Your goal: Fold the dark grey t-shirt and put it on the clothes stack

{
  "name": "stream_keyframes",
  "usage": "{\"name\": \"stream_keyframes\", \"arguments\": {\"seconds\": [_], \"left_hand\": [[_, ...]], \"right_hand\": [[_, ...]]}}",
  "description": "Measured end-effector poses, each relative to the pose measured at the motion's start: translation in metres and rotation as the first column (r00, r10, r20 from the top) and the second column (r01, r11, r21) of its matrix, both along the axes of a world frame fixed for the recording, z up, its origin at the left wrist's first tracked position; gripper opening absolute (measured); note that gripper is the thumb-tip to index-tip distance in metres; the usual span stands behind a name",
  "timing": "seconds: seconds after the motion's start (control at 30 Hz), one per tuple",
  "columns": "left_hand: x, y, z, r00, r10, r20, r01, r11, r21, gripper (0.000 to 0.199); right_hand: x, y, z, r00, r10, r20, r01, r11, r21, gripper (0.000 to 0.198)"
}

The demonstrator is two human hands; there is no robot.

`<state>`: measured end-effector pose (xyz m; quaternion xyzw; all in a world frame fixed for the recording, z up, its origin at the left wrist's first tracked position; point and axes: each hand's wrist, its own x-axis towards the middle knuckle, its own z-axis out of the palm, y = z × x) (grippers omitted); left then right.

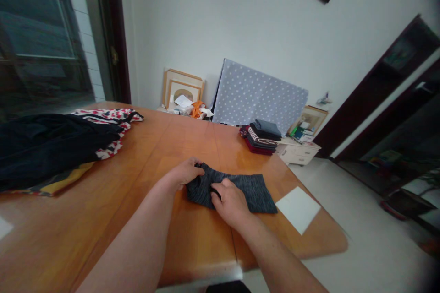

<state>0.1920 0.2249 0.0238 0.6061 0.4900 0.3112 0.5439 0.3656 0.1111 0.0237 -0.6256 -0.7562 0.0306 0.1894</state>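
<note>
A dark grey heathered piece of clothing (259, 194) lies folded into a long strip on the wooden table (192, 238) in front of me. My left hand (188, 171) is closed on its far left corner, thumb and fingers pinching the cloth. At the middle of the strip, my right hand (228, 199) rests with thumb and fingers curled onto the fabric, gripping a bit of it. The left end looks bunched and slightly raised, while the right end lies flat. What kind of garment it is cannot be made out.
Loose dark clothes (51, 146) with patterned pieces lie heaped at the left. A stack of folded clothes (263, 137) sits near the far right edge. A white sheet (298, 209) lies right of the garment. Behind stand a dotted cloth cover (257, 94) and a small white cabinet (298, 153).
</note>
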Motion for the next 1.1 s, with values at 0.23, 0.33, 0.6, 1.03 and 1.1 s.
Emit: {"name": "stream_keyframes", "arguments": {"seconds": [0.23,0.33,0.6,1.03,1.1], "left_hand": [[0.006,-0.003,0.006,0.988,0.014,0.152,0.000,0.995,-0.096,0.032],[0.008,-0.003,0.007,0.975,0.013,0.220,0.015,0.992,-0.126,0.030],[0.017,-0.011,0.013,0.944,-0.003,0.329,0.039,0.994,-0.103,0.027],[0.046,-0.038,0.018,0.827,-0.160,0.539,0.260,0.959,-0.115,0.042],[0.048,-0.042,0.019,0.787,-0.205,0.581,0.315,0.944,-0.094,0.041]], "right_hand": [[0.007,0.010,-0.007,0.890,-0.025,-0.455,0.065,0.995,0.072,0.027],[0.008,0.012,-0.008,0.748,-0.083,-0.658,0.069,0.997,-0.046,0.028],[-0.003,0.009,0.000,0.436,-0.223,-0.872,0.006,0.970,-0.244,0.044],[0.004,0.000,0.027,0.345,-0.355,-0.869,-0.022,0.922,-0.386,0.064],[0.008,0.000,0.025,0.325,-0.342,-0.882,-0.007,0.931,-0.364,0.061]]}}
